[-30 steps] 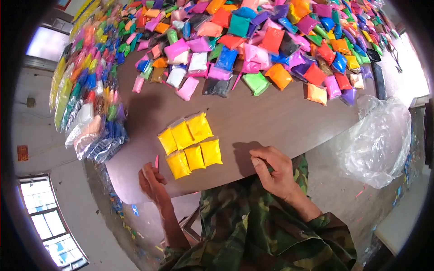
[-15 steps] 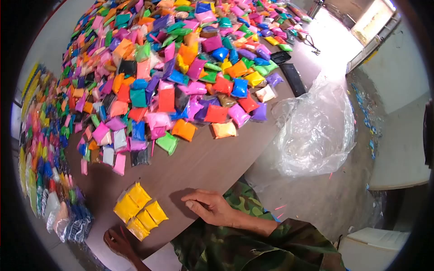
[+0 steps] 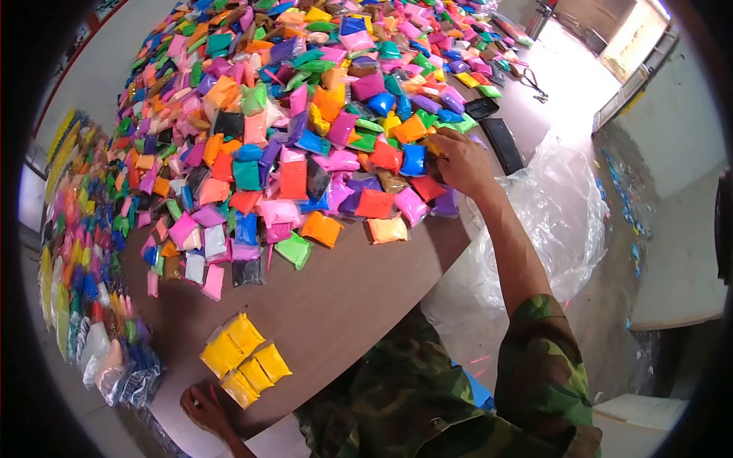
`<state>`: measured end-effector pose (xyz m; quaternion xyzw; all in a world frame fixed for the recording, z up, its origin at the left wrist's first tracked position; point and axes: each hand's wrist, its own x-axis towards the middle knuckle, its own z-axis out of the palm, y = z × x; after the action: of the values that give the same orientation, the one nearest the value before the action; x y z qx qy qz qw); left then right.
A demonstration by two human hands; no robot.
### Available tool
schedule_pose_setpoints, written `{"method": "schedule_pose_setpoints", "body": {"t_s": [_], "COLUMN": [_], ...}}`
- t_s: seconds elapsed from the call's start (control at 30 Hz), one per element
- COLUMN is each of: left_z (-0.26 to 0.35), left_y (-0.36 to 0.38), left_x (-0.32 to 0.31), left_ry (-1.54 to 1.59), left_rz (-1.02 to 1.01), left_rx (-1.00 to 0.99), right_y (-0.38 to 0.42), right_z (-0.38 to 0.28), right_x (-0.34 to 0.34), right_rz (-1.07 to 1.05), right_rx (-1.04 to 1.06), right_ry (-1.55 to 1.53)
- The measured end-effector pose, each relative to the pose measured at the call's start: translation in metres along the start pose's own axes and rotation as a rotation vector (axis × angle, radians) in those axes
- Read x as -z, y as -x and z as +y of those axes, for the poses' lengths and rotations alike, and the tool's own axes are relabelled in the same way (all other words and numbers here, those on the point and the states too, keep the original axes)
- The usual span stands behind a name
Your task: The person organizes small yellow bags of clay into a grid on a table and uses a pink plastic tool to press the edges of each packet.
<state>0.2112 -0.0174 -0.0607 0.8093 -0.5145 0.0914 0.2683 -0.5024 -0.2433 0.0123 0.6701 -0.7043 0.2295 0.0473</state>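
My right hand point(image 3: 464, 164) reaches to the right edge of a big heap of small coloured packets point(image 3: 292, 180). Its fingers are closed at a yellow packet point(image 3: 434, 145), partly hidden by them; a blue packet point(image 3: 413, 160) lies just left of the fingertips. My left hand point(image 3: 203, 410) rests low at the table's near edge, fingers loosely bent and apart. Beside it shows a thin red strip point(image 3: 214, 394). Just above this hand, a group of several yellow packets point(image 3: 243, 357) lies flat on the brown table point(image 3: 336, 286).
A crumpled clear plastic bag point(image 3: 561, 221) hangs at the table's right side. Near the heap are a black tray-like object point(image 3: 502, 145) and scissors point(image 3: 532, 82). More bagged coloured packets point(image 3: 84, 282) stand along the left. A white surface point(image 3: 679, 259) is at right.
My right hand has moved from the table's near edge up and right to the heap, onto the yellow packet. My left hand stays by the group of yellow packets. The view has shifted slightly.
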Motion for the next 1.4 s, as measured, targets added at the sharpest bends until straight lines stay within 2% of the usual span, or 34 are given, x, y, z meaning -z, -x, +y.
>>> {"method": "schedule_pose_setpoints", "body": {"t_s": [0.1,0.2,0.3,0.33,0.37,0.4,0.43,0.47,0.5,0.53,0.57,0.63,0.7,0.8,0.87,0.97,1.03,1.1,1.17,1.3,1.4], "left_z": [0.0,-0.001,-0.01,-0.016,-0.014,-0.009,-0.027,-0.008,-0.007,-0.003,0.002,0.024,0.028,0.03,0.036,0.09,0.132,0.18,0.218,0.241,0.245], "left_y": [0.001,0.001,-0.003,0.001,0.002,0.004,0.005,0.004,0.003,0.005,0.004,0.003,0.001,0.004,0.006,0.012,0.023,0.046,0.053,0.074,0.077], "left_x": [0.002,0.003,-0.003,-0.004,-0.006,-0.007,-0.014,-0.008,-0.005,-0.002,0.0,0.011,0.015,0.019,0.025,0.059,0.08,0.078,0.075,0.042,0.036], "left_ry": [-0.012,0.0,0.031,0.028,-0.012,0.084,0.057,0.156,0.124,0.132,0.113,0.119,0.151,0.222,0.271,0.312,0.378,0.492,0.656,0.852,0.941], "left_rz": [-0.002,-0.007,0.0,0.005,0.059,0.054,0.061,0.028,-0.004,0.012,0.032,0.03,0.035,0.106,0.199,0.199,0.005,-0.203,-0.551,-0.623,-0.667], "left_rx": [-0.002,-0.016,-0.053,-0.06,-0.082,-0.009,-0.022,0.089,0.084,0.077,0.065,0.081,0.142,0.208,0.232,0.069,-0.132,-0.139,-0.119,-0.077,-0.018], "right_y": [-0.009,-0.018,-0.006,-0.001,0.009,0.019,0.032,0.05,0.068,0.089,0.11,0.142,0.163,0.18,0.189,0.199,0.204,0.21,0.212,0.211,0.214], "right_z": [-0.002,0.003,0.0,0.001,-0.018,-0.042,-0.07,-0.083,-0.113,-0.127,-0.158,-0.202,-0.24,-0.276,-0.285,-0.285,-0.287,-0.291,-0.291,-0.287,-0.283], "right_x": [0.005,0.002,0.002,-0.002,0.008,0.015,0.025,0.025,0.024,0.013,0.009,-0.004,-0.008,-0.018,-0.022,-0.022,-0.024,-0.029,-0.025,-0.012,-0.007], "right_rz": [-0.057,-0.054,0.19,0.242,0.194,0.188,0.136,-0.005,-0.008,-0.123,-0.19,-0.341,-0.464,-0.509,-0.546,-0.643,-0.664,-0.616,-0.638,-0.653,-0.69], "right_rx": [0.017,-0.052,-0.147,-0.116,-0.19,-0.15,-0.142,-0.187,-0.163,-0.156,-0.25,-0.244,-0.213,-0.107,-0.195,-0.314,-0.303,-0.223,-0.215,-0.236,-0.354], "right_ry": [0.018,-0.079,-0.147,-0.254,-0.529,-0.712,-0.807,-0.855,-0.885,-0.986,-1.138,-1.313,-1.408,-1.435,-1.497,-1.54,-1.555,-1.574,-1.575,-1.58,-1.663]}}
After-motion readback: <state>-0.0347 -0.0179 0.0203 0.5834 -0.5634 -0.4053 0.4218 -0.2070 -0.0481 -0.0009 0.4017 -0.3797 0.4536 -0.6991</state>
